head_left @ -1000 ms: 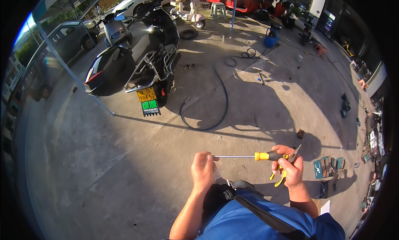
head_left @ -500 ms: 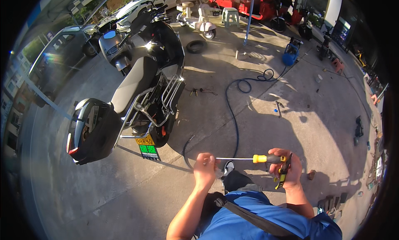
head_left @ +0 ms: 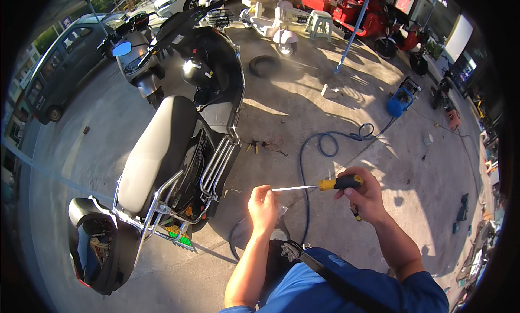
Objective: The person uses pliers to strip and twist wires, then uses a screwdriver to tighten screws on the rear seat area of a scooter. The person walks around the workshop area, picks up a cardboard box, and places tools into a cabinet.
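Note:
My left hand [head_left: 262,210] pinches the tip end of a screwdriver's thin metal shaft [head_left: 295,188], which lies nearly level. My right hand [head_left: 364,199] grips its yellow-and-black handle [head_left: 329,184], along with yellow-and-black pliers [head_left: 356,214], mostly hidden behind the fingers. Something clear and crumpled, like plastic [head_left: 281,210], shows beside my left hand. To my left stands a black electric scooter [head_left: 149,153] with chrome rails and an open black rear box [head_left: 95,242].
A blue hose [head_left: 307,204] runs over the concrete to a blue compressor [head_left: 398,106]. Small tools [head_left: 259,147] lie beside the scooter. Farther off are a loose tyre [head_left: 264,66], a plastic stool [head_left: 318,27], a post [head_left: 352,36], parked vehicles and scattered items along the right.
I have moved forward, so the scooter is now close at my left. My hands sit higher in view with the screwdriver, and the pliers have turned mostly out of sight.

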Available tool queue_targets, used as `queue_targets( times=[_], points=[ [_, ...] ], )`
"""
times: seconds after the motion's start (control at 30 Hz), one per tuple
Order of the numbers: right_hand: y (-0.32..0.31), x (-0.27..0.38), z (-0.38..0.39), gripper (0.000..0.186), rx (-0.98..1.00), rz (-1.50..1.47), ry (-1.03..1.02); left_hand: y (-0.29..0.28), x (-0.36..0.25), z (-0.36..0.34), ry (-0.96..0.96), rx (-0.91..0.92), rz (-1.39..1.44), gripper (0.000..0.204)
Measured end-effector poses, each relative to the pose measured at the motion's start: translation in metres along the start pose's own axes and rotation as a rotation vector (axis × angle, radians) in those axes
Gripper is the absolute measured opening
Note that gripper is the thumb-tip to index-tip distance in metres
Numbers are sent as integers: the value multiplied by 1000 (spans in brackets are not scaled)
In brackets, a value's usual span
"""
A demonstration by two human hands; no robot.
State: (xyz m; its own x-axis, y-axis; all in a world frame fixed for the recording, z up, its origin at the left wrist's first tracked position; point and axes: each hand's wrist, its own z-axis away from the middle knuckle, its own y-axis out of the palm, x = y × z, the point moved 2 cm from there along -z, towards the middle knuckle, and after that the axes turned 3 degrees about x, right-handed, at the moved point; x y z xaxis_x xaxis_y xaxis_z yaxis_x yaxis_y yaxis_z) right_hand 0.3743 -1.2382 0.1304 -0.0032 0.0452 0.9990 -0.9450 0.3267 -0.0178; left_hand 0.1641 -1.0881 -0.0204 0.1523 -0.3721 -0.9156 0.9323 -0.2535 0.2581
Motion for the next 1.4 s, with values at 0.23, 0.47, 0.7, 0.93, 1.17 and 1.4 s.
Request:
queue_targets(
  times=[0.23, 0.47, 0.7, 0.93, 1.17, 1.4],
  points=[
    [-19, 27, -204, 42, 62, 107, -37, 46, -39, -190, -14, 45, -33, 24],
    [-10, 22, -396, 41, 275, 488, -177, 48, -52, -331, -169, -35, -31, 45],
    [39, -16, -611, 44, 772, 695, -627, 19, -31, -471, -228, -267, 301, 59],
    [137, -84, -758, 43, 1120, 759, -640, -20, -7, -562, -266, -491, 526, 68],
    [247, -189, -857, 34, 1374, 808, -679, -93, 59, -663, -217, -639, 840, 75],
    [334, -292, -918, 63, 1657, 899, -689, -151, 131, -734, -172, -807, 790, 73]
  ],
)
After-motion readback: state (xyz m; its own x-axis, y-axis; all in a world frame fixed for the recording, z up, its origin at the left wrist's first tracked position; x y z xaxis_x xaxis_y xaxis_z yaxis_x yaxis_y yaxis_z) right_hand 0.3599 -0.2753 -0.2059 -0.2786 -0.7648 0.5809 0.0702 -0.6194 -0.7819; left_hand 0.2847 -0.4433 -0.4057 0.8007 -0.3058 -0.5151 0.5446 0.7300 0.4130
